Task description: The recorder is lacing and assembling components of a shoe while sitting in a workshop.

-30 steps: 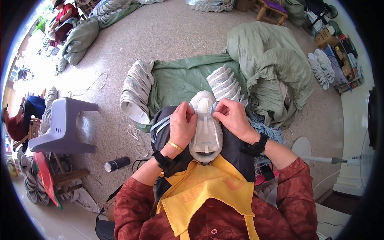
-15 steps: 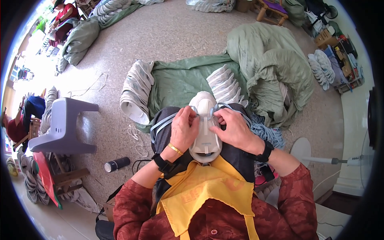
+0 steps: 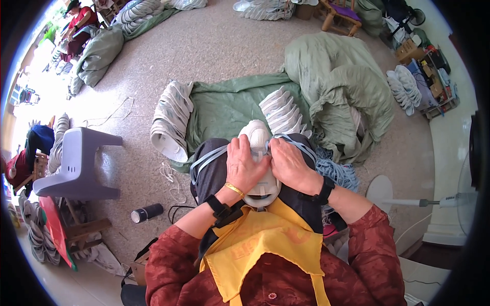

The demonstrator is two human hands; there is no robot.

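A pale grey-white shoe (image 3: 254, 131) rests on my lap between my knees, toe pointing away from me. Light blue shoelace (image 3: 302, 145) leaves its eyelets and drapes over both thighs. My left hand (image 3: 245, 166) is closed over the shoe's left side, fingers bent at the eyelets and thumb across the tongue. On the opposite side my right hand (image 3: 293, 166) pinches the shoelace near the upper eyelets. The two thumbs nearly meet over the middle, and the hands hide most of the lacing.
Stacked pale shoes (image 3: 172, 122) and a second stack (image 3: 284, 113) lie on a green cloth (image 3: 224, 109). Beside it is a bulging green sack (image 3: 342, 76). Blue laces (image 3: 337, 171) lie by my right knee, a grey plastic chair (image 3: 76, 166) and a dark bottle (image 3: 147, 213) to my left.
My left hand has shifted right and a little farther over the shoe, covering more of the tongue. My right hand has moved slightly left, closer to it. The view has shifted slightly.
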